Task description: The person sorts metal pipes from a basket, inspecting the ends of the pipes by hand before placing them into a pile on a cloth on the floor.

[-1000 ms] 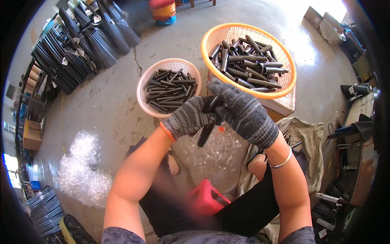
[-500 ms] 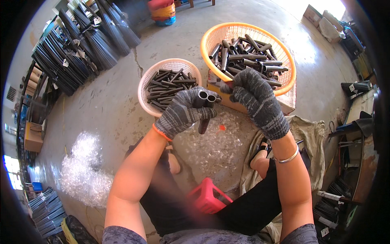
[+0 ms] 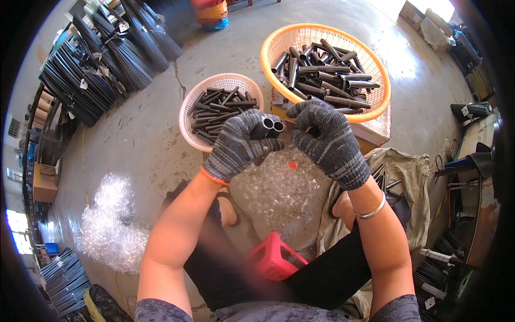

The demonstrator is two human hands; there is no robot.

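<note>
My left hand (image 3: 236,144), in a grey knitted glove with an orange cuff, is closed around short black tubes (image 3: 272,126). Two round open ends show side by side above the thumb, and a darker piece shows partly below it. Just to the right is my right hand (image 3: 331,140), gloved in the same grey knit. Its fingers curl forward with the thumb apart, and I make out nothing held between them. Beyond it, an orange-rimmed basket (image 3: 384,94) holds larger black tubes. A smaller pale pink basket (image 3: 185,121) of thinner black tubes stands behind my left hand.
Clear plastic scraps (image 3: 281,190) lie on the floor between my feet, with a bigger heap (image 3: 110,228) to the left. A red plastic stool (image 3: 273,260) is below me. Cloth sacking (image 3: 413,185) with tubes lies at right; bundled rods (image 3: 80,80) stand far left.
My right hand has come down and slightly left, away from the orange-rimmed basket, and its pinched fingers have parted. My left hand still grips the tubes, its thumb now more across them.
</note>
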